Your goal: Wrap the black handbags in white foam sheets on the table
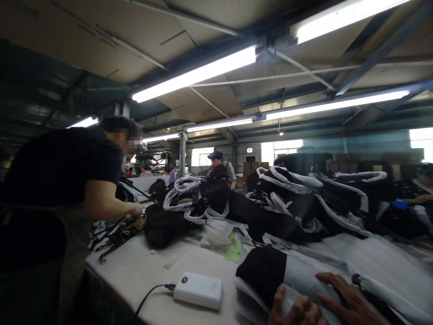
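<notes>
A black fabric bag (262, 270) lies near the front of the table, partly covered by a pale wrapping sheet (301, 273). My left hand (296, 309) is at the near side of the bag, its fingers curled on the wrapping sheet. To its right, my right hand (352, 300) rests over the sheet with its fingers stretched out and apart. The lower parts of both hands are cut off by the frame's bottom edge. Beside my right hand is a pale wrapped strap (389, 289) with a dark end.
A white power bank (198, 290) with a black cable sits left of the bag. Behind are piled black bags (267, 216) with white-wrapped handles and a clear plastic bag with green pieces (232, 248). At left, a co-worker (77, 180) bends over straps (122, 230).
</notes>
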Demonstrator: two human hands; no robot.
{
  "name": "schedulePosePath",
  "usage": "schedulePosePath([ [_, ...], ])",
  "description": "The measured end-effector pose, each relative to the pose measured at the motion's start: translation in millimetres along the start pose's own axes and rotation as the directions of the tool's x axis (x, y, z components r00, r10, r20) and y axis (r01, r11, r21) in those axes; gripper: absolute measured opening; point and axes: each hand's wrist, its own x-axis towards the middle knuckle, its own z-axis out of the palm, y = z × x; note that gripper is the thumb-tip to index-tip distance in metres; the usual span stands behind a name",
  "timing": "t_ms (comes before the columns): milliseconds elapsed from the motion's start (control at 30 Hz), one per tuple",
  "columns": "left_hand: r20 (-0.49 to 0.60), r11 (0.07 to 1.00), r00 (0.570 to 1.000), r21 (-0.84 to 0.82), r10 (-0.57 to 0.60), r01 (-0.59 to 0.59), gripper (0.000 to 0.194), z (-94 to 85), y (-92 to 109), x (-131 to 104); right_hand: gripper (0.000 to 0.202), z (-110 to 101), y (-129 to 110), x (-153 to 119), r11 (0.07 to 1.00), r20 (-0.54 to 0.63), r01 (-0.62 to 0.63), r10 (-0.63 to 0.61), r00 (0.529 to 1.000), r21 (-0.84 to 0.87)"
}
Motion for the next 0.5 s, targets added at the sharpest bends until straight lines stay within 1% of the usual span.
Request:
schedulePosePath([
  [33,0.076,1.000,0.997,0.004,0.025,-0.026,0.016,-6.9,-3,1,0.045,-5,-12,1,0.997,0.006,-0.063,0.062,0.998,0.035],
  [100,0.221,0.995,0.970,-0.026,0.099,-0.095,0.028,-20.9,-11,6,0.054,-16,-39,5,0.978,0.013,-0.190,0.189,0.982,0.090],
  [167,0.291,0.982,0.939,-0.112,0.182,-0.155,0.051,-34.2,-20,15,0.057,-26,-64,9,0.962,0.034,-0.246,0.244,0.969,0.119],
  [200,0.311,0.974,0.928,-0.163,0.204,-0.159,0.063,-40.6,-24,20,0.057,-31,-74,11,0.953,0.041,-0.272,0.268,0.962,0.134],
  [233,0.338,0.966,0.917,-0.214,0.213,-0.145,0.071,-47.0,-28,25,0.056,-35,-83,12,0.947,0.039,-0.284,0.281,0.959,0.151],
  [267,0.377,0.959,0.903,-0.260,0.208,-0.112,0.074,-53.2,-30,30,0.055,-38,-90,12,0.942,0.031,-0.289,0.288,0.957,0.172],
  [300,0.426,0.952,0.883,-0.300,0.196,-0.066,0.073,-59.2,-32,35,0.052,-41,-97,12,0.941,0.017,-0.278,0.280,0.960,0.194],
  [400,0.569,0.924,0.802,-0.378,0.180,0.061,0.069,-73.3,-34,45,0.042,-48,-108,11,0.940,-0.051,-0.211,0.232,0.971,0.269],
  [500,0.651,0.900,0.733,-0.416,0.197,0.128,0.064,-77.1,-40,57,0.038,-53,-108,12,0.921,-0.115,-0.276,0.316,0.942,0.274],
])
